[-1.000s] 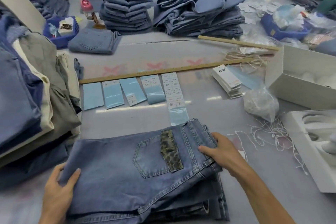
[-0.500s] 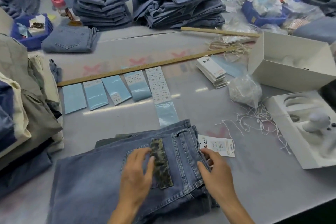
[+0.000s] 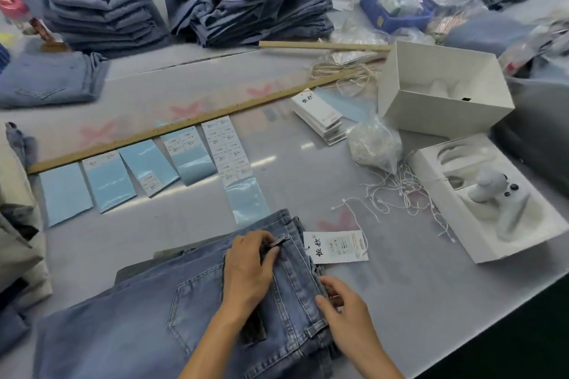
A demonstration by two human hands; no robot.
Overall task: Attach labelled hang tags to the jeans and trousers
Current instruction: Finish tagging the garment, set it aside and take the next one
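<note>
- Jeans [image 3: 147, 314] sit folded on top of a small pile at the near edge of the table [image 3: 308, 144], back pocket up, waistband toward the right.
- Left hand [image 3: 248, 268] lies on the waistband area with fingers curled, pinching the top end of the dark patterned strip [image 3: 254, 329] close to a belt loop.
- Right hand [image 3: 345, 311] is at the waistband edge, fingers curled into the folded layers there; can't tell exactly what it's gripping.
- A labelled hang tag [image 3: 337, 247] lies flat on the table just beside the waistband, its string looking like it already runs to the jeans, though that's hard to confirm.
- Looks like the step is finishing or checking this pair's tagging; the next move probably calls for tucking the strip and tag neatly, then shifting the pair off.
- Compared with half a second back, the left hand has slid up from the pocket to the strip's top end, and the right has dropped lower along the waistband.
- Further out: sticker sheets [image 3: 191, 160] along a wooden ruler [image 3: 184, 123], a stack of blank tags [image 3: 320, 117], loose strings [image 3: 397, 191].
</note>
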